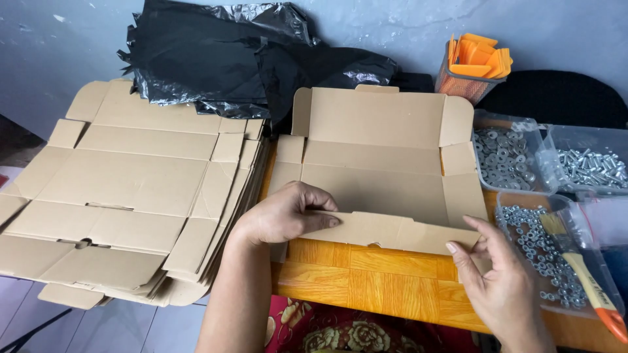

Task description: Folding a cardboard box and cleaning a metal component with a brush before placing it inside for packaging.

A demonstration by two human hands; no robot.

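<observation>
— Cardboard is what both hands are on in the head view. The person has a flat box blank [376, 163] spread on the orange wooden desk [366, 278], its long near flap folded up along the desk's front edge.

— How does the left hand [284, 214] hold it?

— Its grip is closed on the left end of that near flap: the thumb lies along the flap's top edge and the fingers curl over behind it, so the card is pinched between them.

— And the right hand [500, 281]?

— Its grip is half open at the flap's right end. The thumb tip presses on the flap's near face and the fingers are bent loosely behind; whether they pinch the card from the back cannot be told.

— What lies around them?

— Left of the blank, just beside it, sits a thick stack of unfolded box blanks [124, 196], overhanging the desk toward the floor. Behind both, against the grey wall, lies a heap of black plastic bags [242, 55]. At the back right stands a wire mesh cup holding orange plastic pieces [476, 62]. On the right are clear plastic tubs of metal hardware: one of washers [504, 157], one of screws [589, 167], and a nearer one of nuts [540, 252], which touches the blank's right flap. A paintbrush with a wooden handle and orange tip [585, 278] rests across that nearer tub, close to the right hand. Below the desk's front edge a red flowered cloth [340, 330] shows.
</observation>
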